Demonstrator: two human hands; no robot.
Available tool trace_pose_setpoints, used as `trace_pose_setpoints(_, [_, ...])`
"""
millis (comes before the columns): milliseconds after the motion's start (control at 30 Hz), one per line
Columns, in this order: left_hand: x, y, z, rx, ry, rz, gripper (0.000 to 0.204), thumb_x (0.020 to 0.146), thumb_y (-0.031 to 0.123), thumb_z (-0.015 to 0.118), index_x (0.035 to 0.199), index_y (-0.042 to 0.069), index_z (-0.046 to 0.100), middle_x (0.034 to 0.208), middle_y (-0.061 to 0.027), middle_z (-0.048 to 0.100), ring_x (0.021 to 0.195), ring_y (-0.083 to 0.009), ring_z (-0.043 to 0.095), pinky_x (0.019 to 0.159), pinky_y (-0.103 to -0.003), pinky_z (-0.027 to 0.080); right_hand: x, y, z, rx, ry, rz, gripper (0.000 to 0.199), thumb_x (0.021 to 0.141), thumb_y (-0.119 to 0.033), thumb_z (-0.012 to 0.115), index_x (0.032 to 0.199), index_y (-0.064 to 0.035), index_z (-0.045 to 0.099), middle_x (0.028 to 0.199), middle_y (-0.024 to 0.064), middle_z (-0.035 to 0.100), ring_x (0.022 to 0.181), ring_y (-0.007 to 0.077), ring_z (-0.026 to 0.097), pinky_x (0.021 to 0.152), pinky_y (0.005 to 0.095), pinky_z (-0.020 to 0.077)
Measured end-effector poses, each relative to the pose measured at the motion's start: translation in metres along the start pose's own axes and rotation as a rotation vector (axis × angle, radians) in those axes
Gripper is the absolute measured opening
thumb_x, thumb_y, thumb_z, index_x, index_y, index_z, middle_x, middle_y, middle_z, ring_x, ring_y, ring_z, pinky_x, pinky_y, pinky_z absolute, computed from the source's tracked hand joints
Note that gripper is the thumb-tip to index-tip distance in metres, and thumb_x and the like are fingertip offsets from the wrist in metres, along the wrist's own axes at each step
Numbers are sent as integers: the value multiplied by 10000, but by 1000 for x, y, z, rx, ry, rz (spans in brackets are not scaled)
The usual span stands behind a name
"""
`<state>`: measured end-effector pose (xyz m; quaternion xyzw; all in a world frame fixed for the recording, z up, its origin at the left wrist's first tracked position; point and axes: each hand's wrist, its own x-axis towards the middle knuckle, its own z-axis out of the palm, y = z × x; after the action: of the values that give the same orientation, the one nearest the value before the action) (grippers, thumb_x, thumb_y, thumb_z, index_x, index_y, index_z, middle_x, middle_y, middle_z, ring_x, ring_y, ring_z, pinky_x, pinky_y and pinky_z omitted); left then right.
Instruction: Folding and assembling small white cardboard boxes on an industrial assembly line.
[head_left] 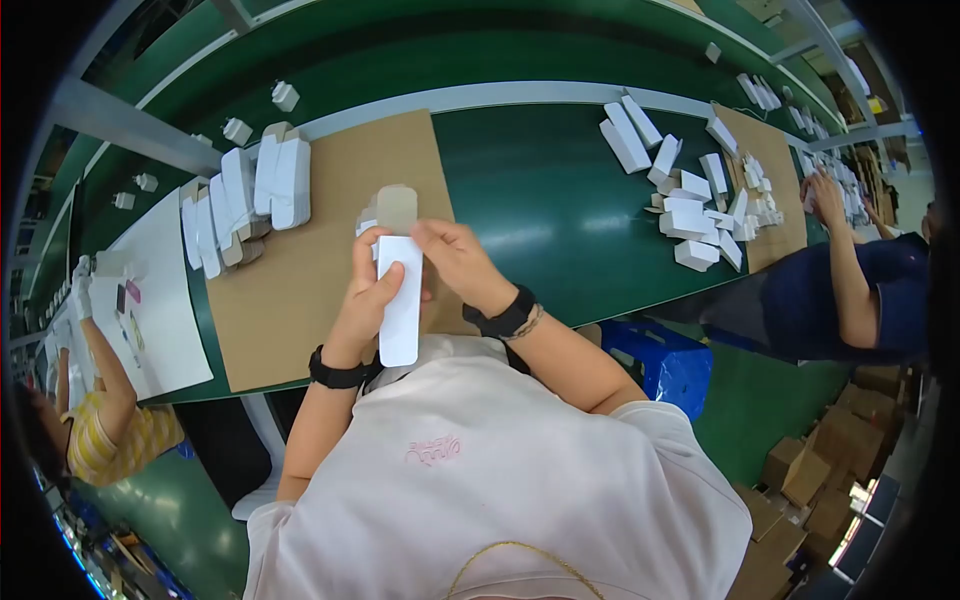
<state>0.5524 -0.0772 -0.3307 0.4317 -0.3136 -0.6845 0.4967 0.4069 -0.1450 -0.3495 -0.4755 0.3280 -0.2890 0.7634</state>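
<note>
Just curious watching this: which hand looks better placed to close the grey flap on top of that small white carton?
Probably the right hand: its fingers sit beside the grey flap, while the left hand grips the small white carton.

Single head-worn fisheye looks steeply down, close over the green workbench [540, 200].

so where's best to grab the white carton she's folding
Probably by the long side edges of the white carton, near its middle, coming from the left and right. It is a long flat sleeve held upright, as the left hand clasps it now, leaving the top flap free.
</note>
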Motion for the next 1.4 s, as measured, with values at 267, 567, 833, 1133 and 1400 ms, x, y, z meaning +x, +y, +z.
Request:
trace_pose_setpoints(267, [0, 12, 4, -3, -41, -62, 601, 883, 233, 527, 1318, 208, 112, 1004, -155, 528, 752, -220, 612, 634, -361, 540, -17, -27, 8, -99, 122, -334, 242, 859, -42, 542, 1084, 30, 597, 1142, 134, 587, 949, 133, 574, 798, 241, 460])
trace_pose_setpoints(567, [-5, 14, -7, 400, -120, 102, 704, 844, 237, 599, 1310, 132, 82, 974, -137, 537, 747, -178, 596, 657, -314, 494, 0, -42, -15, -95, -60, -25, 264, 814, -41, 564, 1068, -18, 632, 985, 69, 647, 887, 108, 576, 811, 238, 444])
trace_pose_setpoints(833, [4, 6, -10, 280, -62, -29, 711, 829, 322, 609, 1299, 80, 133, 1090, -192, 482, 1002, -217, 483, 810, -337, 413, -14, -31, -8, -78, -81, -189, 275, 834, -76, 585, 1096, 4, 605, 1049, 67, 627, 905, 122, 574, 838, 248, 445])
trace_pose_setpoints(1133, [23, -31, -52, 1309, 599, 100, 733, 654, 293, 752, 1170, -95, 405, 1049, -273, 538, 970, -407, 523, 828, -425, 443, -39, -52, -174, 464, 1056, -493, 607, 914, -285, 487, 1323, 49, 187, 1231, 331, 393, 1095, 369, 498, 950, 414, 435])
trace_pose_setpoints(1400, [26, -37, -64, 1118, 521, -34, 374, 663, 228, 743, 864, -35, 569, 744, -183, 621, 681, -326, 604, 636, -377, 480, -1, 22, -54, -145, 386, -112, 506, 821, -98, 608, 1279, -19, 407, 1049, 176, 576, 809, 170, 603, 692, 276, 511])
